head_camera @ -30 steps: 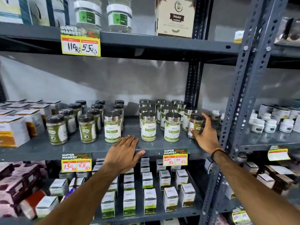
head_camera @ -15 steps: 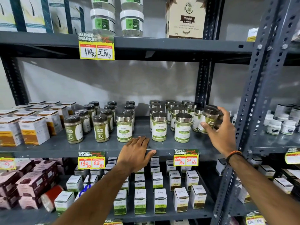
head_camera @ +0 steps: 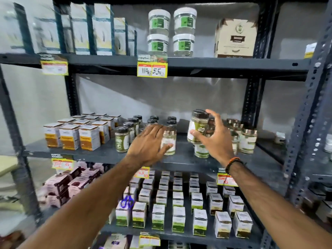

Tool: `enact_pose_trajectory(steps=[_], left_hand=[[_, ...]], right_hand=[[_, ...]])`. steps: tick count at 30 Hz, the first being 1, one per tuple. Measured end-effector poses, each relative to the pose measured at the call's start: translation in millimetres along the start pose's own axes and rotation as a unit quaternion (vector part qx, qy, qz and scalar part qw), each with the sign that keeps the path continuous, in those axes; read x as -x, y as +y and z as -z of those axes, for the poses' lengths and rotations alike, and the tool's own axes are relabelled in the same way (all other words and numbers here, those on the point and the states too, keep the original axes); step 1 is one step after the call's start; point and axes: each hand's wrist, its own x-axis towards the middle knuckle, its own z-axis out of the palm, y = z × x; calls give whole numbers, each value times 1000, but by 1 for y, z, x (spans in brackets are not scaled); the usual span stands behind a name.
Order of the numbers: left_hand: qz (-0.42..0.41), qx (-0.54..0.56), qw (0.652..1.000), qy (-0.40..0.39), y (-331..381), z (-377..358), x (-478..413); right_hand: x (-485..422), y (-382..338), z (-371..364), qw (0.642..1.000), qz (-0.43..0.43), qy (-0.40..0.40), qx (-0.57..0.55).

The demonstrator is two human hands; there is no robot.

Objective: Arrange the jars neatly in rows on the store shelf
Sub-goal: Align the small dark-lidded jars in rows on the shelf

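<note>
A right hand (head_camera: 217, 139) grips a dark-lidded jar (head_camera: 197, 126), lifted above the middle shelf (head_camera: 179, 159). The left hand (head_camera: 147, 142), fingers straight, touches a silver-lidded jar (head_camera: 169, 141) at the shelf's front. Most jars (head_camera: 122, 139) on the shelf already stand in rows; the lifted one seemingly awaits its place.

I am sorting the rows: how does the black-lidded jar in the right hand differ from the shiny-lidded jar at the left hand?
The clear jar with black lid is held above the grey metal shelf, tilted, in the grip of the right hand; the clear jar with shiny metallic lid stands upright on it, touched by the left hand. Both carry pale labels.
</note>
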Motion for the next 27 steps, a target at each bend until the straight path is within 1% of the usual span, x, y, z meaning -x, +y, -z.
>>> enact_pose_trajectory(steps=[4, 9, 13, 20, 23, 27], left_hand=[[64, -26, 998, -9, -54, 19, 33], [142, -38, 988, -41, -118, 14, 78], [149, -43, 985, -69, -149, -4, 99], [136, -18, 983, -121, -167, -42, 103], [123, -21, 983, -132, -173, -57, 105], [128, -21, 983, -131, -179, -68, 106]], right_hand=[[10, -20, -58, 998, -2, -49, -33], [26, -29, -118, 995, -16, -84, -43], [33, -23, -148, 992, -46, -100, -55], [35, -11, -171, 993, -68, -96, -27], [38, -8, -177, 993, -69, -92, -24], [40, -4, -183, 995, -51, -82, -10]])
